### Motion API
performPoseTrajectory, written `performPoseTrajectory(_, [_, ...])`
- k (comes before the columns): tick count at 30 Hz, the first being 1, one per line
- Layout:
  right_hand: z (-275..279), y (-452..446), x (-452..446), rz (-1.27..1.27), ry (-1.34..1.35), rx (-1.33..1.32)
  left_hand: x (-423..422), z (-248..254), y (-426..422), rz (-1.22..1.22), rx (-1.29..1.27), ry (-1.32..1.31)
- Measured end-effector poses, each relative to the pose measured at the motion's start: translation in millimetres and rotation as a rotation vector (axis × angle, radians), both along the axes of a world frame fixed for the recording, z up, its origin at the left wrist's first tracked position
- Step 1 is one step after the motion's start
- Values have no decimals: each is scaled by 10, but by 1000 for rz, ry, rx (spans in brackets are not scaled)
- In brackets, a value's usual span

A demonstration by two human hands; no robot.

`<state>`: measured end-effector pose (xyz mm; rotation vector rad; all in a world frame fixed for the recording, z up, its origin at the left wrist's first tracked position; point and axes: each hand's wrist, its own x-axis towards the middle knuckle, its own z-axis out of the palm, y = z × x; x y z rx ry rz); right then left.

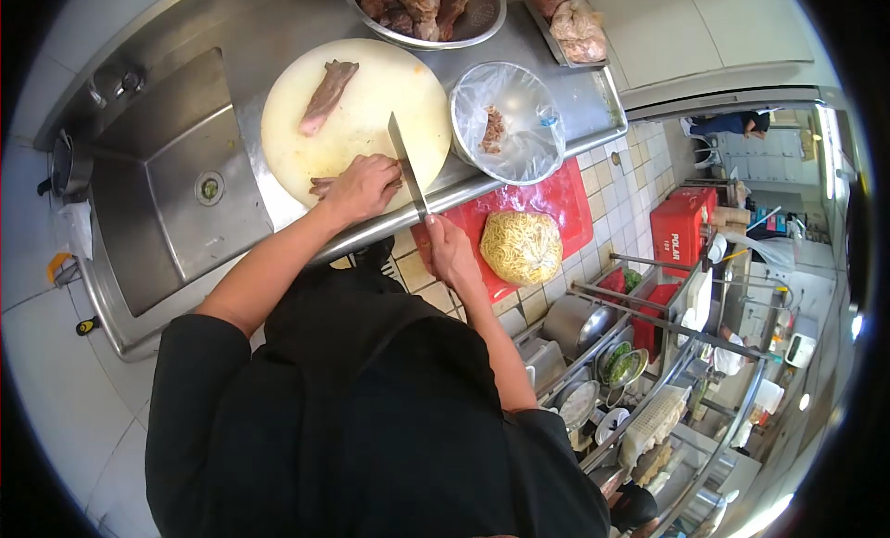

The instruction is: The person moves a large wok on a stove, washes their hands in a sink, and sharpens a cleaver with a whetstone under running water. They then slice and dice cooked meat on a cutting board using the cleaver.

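My right hand (449, 245) is closed round the handle of a knife (407, 163), whose blade points away from me over the round cutting board (278, 121). On the board, my left hand (367, 186) presses down with bent fingers on a piece of meat (322, 186), just left of the blade. The fingers hide most of that piece. A longer strip of meat (328, 98) lies farther back on the same board. Right beside the board stands a bowl lined with a clear plastic bag (525, 121), with small chopped meat bits (493, 130) inside.
A metal bowl of large meat pieces (426, 10) stands behind the board, and a tray of meat (575, 28) at back right. The sink (167, 204) is on the left. Below the counter edge, bagged noodles (521, 247) rest on a red board (579, 204). Shelves (640, 371) stand at right.
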<state>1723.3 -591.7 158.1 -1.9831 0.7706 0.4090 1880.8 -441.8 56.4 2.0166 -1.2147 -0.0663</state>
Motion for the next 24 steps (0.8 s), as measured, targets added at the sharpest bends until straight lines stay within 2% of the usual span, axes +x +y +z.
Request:
performPoseTrajectory(6, [282,-44,-232,-13,102,39,-24,130,8,13,37,-5])
performPoseTrajectory(8, [-143,-93,-270,80,-136,-115,0,74,0,-2,68,15])
performPoseTrajectory(9, [-182,-34,-213,123,-257,-190,1,43,6,-11,86,24])
performPoseTrajectory(13, [-37,-105,81,77,-25,-57,-21,24,35,3,11,-3])
performPoseTrajectory(14, [357,-69,158,22,162,80,-16,46,31,3,11,1])
performPoseTrajectory(16, [387,-125,17,28,147,90,-23,73,24,-3,16,27])
performPoseTrajectory(19, [64,-109,-265,11,21,10,-3,85,5,-9,13,-7])
performPoseTrajectory(20, [20,-113,-203,46,-58,66,-3,40,-22,7,-6,-2])
performPoseTrajectory(21, [-47,-107,-177,114,-210,-36,-45,-51,-26,41,-20,-52])
performPoseTrajectory(24, [-357,-232,-16,280,-286,-128,-14,-143,-31,20,217,6])
